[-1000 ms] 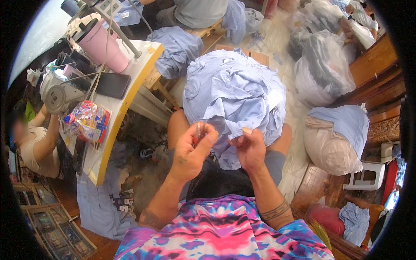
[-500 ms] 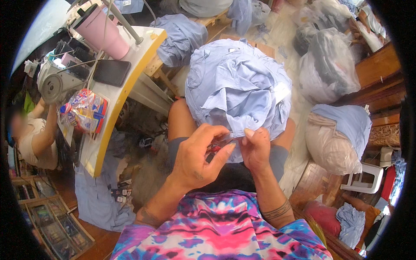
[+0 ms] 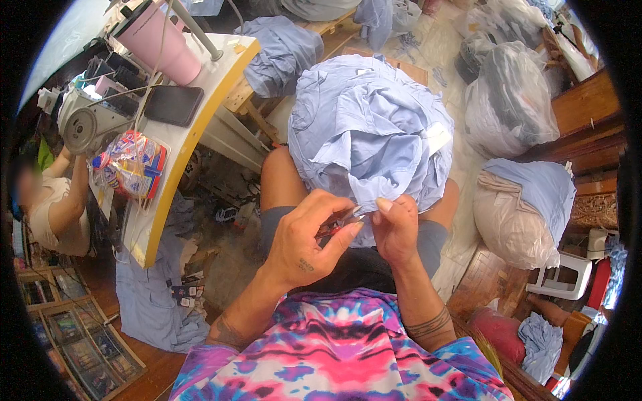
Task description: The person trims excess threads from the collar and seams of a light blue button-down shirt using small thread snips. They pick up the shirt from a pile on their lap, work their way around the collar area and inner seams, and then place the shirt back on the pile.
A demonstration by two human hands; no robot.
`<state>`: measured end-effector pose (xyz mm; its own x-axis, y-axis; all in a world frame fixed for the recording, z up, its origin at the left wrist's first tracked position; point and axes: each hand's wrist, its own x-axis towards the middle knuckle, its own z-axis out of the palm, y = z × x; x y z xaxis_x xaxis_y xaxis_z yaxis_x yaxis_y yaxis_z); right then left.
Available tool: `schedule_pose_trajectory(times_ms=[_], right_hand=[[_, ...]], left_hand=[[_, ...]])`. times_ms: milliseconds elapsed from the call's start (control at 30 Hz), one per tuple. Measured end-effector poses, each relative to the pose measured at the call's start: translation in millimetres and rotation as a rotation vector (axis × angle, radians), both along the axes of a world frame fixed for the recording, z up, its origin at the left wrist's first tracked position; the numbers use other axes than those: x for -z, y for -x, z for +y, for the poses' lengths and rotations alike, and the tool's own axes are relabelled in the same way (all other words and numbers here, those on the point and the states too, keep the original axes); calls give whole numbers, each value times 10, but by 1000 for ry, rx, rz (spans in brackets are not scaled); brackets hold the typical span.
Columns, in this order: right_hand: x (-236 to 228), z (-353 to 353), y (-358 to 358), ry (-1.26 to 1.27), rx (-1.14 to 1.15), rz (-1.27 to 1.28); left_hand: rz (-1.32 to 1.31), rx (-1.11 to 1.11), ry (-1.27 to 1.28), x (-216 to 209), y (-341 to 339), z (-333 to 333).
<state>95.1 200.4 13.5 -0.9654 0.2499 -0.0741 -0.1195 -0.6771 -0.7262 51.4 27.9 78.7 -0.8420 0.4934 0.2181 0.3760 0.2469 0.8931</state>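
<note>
A crumpled light-blue garment (image 3: 371,127) lies heaped on my lap over both knees. My left hand (image 3: 309,237) is closed around small red-handled thread snips (image 3: 342,225), their metal tips touching the cloth's lower edge. Right beside it, my right hand (image 3: 394,227) pinches that same edge of the blue garment between thumb and fingers. The two hands almost touch, low in the middle of the view, above my tie-dye shirt.
A white table with a yellow edge (image 3: 175,180) at the left carries a sewing machine (image 3: 83,120), a pink tumbler (image 3: 157,43), a dark phone (image 3: 172,105) and a snack bag (image 3: 127,164). Another person (image 3: 53,207) sits far left. Stuffed bags (image 3: 511,100) and blue cloth piles lie to the right.
My left hand has come down from a raised position to the cloth's edge beside my right hand. The view has shifted slightly closer to the garment.
</note>
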Motion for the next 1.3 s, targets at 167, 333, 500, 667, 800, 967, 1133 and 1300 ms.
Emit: schedule_pose_trajectory(times_ms=[167, 333, 500, 667, 800, 967, 1133, 1300], right_hand=[[7, -3, -5, 4, -6, -41], [56, 4, -19, -4, -4, -59], [30, -32, -15, 18, 12, -48], [37, -38, -14, -31, 0, -87], [77, -20, 5, -148, -41, -96], [68, -63, -24, -320, -89, -74], [0, -208, -13, -483, 19, -60], [164, -231, -56, -287, 10, -42]], left_hand=[[-32, 1, -10, 13, -7, 1], [-47, 43, 9, 26, 9, -27], [-43, 26, -37, 107, 8, -21], [-62, 26, -55, 135, 16, -29], [-86, 22, -76, 155, 14, -26], [-111, 9, -147, 328, 2, -45], [-543, -19, -408, 499, -118, -42], [-1024, 80, -849, 666, -170, -7]])
